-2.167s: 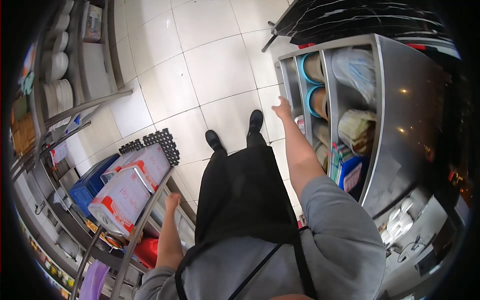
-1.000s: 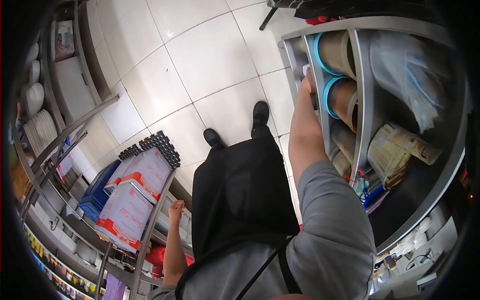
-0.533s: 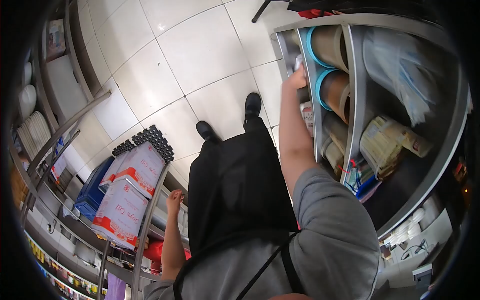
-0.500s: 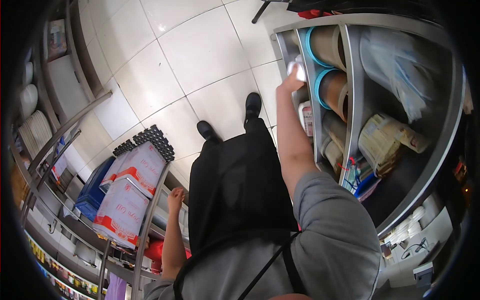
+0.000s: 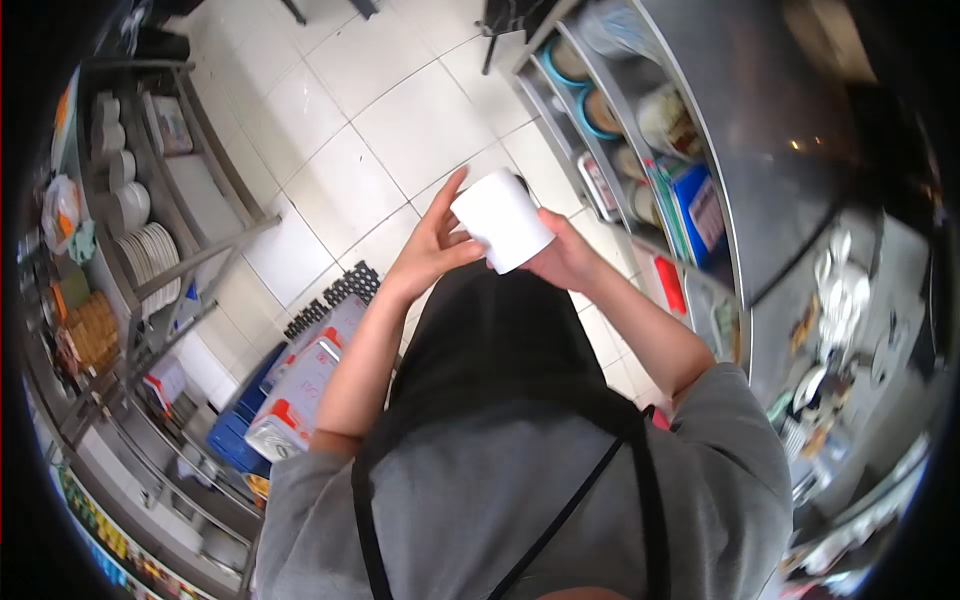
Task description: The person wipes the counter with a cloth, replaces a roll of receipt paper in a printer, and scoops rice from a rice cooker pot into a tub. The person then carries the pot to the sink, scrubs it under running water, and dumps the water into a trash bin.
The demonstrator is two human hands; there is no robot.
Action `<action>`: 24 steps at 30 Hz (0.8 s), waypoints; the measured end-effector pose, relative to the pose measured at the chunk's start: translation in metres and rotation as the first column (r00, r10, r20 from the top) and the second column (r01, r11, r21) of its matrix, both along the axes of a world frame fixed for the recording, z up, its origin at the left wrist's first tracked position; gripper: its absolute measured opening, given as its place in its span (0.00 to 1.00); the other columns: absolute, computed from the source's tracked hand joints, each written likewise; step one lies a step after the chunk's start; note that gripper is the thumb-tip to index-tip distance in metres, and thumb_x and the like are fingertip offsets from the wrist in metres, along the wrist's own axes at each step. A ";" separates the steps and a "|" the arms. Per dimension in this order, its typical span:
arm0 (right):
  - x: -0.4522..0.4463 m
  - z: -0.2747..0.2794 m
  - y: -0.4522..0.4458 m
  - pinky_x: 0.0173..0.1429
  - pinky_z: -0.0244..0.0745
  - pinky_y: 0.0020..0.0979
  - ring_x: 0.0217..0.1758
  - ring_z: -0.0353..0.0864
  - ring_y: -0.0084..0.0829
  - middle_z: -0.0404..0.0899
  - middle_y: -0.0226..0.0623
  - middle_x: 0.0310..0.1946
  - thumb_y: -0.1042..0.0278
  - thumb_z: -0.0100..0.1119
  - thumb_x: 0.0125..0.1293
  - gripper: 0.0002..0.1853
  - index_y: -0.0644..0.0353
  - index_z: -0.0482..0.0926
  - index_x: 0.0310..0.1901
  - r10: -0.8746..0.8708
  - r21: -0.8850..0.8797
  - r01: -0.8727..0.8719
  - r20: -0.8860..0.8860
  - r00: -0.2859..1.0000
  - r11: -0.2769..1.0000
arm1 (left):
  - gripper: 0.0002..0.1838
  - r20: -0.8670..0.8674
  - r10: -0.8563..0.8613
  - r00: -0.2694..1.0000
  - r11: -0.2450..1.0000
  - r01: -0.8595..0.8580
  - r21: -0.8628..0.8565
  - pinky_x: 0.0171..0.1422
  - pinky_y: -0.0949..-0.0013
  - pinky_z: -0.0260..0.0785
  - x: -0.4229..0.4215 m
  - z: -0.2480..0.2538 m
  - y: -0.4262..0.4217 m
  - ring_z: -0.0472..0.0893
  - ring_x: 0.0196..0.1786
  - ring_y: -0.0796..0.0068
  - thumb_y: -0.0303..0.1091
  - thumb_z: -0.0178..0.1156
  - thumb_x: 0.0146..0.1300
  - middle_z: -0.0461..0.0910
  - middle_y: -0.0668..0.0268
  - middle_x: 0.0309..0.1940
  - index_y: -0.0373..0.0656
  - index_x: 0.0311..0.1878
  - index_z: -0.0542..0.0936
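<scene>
A white cylindrical roll (image 5: 503, 220) is tilted in front of my apron, between both hands. My right hand (image 5: 562, 252) grips its lower right side, with the fingers partly hidden behind it. On the other side, my left hand (image 5: 436, 238) has its thumb against the roll's lower left edge. The fingers of that hand are spread and point up, apart from the roll. No print shows on the roll's white surface.
On the right stands a metal shelf unit (image 5: 735, 215) with blue-rimmed containers (image 5: 601, 112) and a blue folder (image 5: 700, 212). To the left are stacked plates (image 5: 150, 258), a metal rack rail (image 5: 215, 246), cartons (image 5: 300, 395) and a blue crate (image 5: 235, 425). Floor tiles (image 5: 400, 130) lie ahead.
My right hand has come out of the shelf with the white roll and moved in front of my body. My left hand has risen from beside the cartons to meet the roll. The view has shifted.
</scene>
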State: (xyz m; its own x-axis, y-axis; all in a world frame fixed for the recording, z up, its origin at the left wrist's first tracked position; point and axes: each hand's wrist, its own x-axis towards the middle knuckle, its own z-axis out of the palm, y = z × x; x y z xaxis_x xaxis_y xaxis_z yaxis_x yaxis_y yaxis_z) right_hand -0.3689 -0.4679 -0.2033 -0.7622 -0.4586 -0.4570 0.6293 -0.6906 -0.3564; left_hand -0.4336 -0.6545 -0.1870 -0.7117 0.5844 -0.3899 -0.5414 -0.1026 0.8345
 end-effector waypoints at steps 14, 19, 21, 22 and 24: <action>0.235 0.224 -0.021 0.55 0.64 0.30 0.52 0.70 0.29 0.72 0.40 0.49 0.68 0.61 0.53 0.26 0.64 0.69 0.54 -0.230 0.748 0.661 -0.634 0.738 0.060 | 0.45 -0.445 -0.726 0.525 0.518 0.842 0.148 0.62 0.69 0.54 0.102 0.195 0.065 0.61 0.61 0.72 0.25 0.66 0.42 0.61 0.62 0.58 0.43 0.65 0.54; 0.308 0.227 -0.018 0.56 0.64 0.34 0.54 0.69 0.38 0.70 0.44 0.49 0.66 0.68 0.44 0.28 0.64 0.71 0.49 0.155 0.512 0.689 -0.734 0.661 -0.513 | 0.47 -0.501 -0.742 0.446 0.417 0.892 0.176 0.62 0.67 0.56 0.174 0.210 0.100 0.63 0.59 0.69 0.23 0.67 0.39 0.63 0.60 0.55 0.43 0.64 0.54; 0.340 0.224 -0.007 0.56 0.63 0.37 0.56 0.66 0.40 0.66 0.43 0.52 0.67 0.68 0.44 0.32 0.61 0.68 0.53 0.103 0.493 0.672 -0.760 0.642 -0.552 | 0.46 -0.527 -0.740 0.417 0.395 0.904 0.161 0.62 0.66 0.56 0.206 0.216 0.120 0.62 0.60 0.68 0.23 0.66 0.38 0.63 0.59 0.55 0.44 0.63 0.54; 0.356 0.225 -0.001 0.57 0.63 0.37 0.56 0.66 0.41 0.65 0.44 0.53 0.67 0.68 0.43 0.35 0.60 0.65 0.55 -0.060 0.574 0.670 -0.778 0.625 -0.471 | 0.46 -0.582 -0.707 0.402 0.372 0.911 0.177 0.62 0.65 0.56 0.223 0.214 0.132 0.62 0.60 0.68 0.23 0.66 0.38 0.63 0.59 0.55 0.44 0.63 0.54; 0.388 0.223 0.012 0.57 0.63 0.38 0.57 0.66 0.42 0.64 0.44 0.54 0.67 0.69 0.42 0.37 0.59 0.63 0.57 -0.239 0.632 0.670 -0.772 0.589 -0.390 | 0.45 -0.651 -0.666 0.364 0.330 0.927 0.181 0.62 0.64 0.55 0.254 0.215 0.154 0.62 0.61 0.67 0.23 0.65 0.37 0.62 0.60 0.56 0.45 0.62 0.56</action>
State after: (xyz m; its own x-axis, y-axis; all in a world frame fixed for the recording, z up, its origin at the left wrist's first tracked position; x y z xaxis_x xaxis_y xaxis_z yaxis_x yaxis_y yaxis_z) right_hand 0.0192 -0.4562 0.0200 -0.5491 0.7676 0.3307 0.0693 0.4361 -0.8972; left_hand -0.1795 -0.5004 0.0280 0.2454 0.9275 0.2819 -0.2131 -0.2321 0.9491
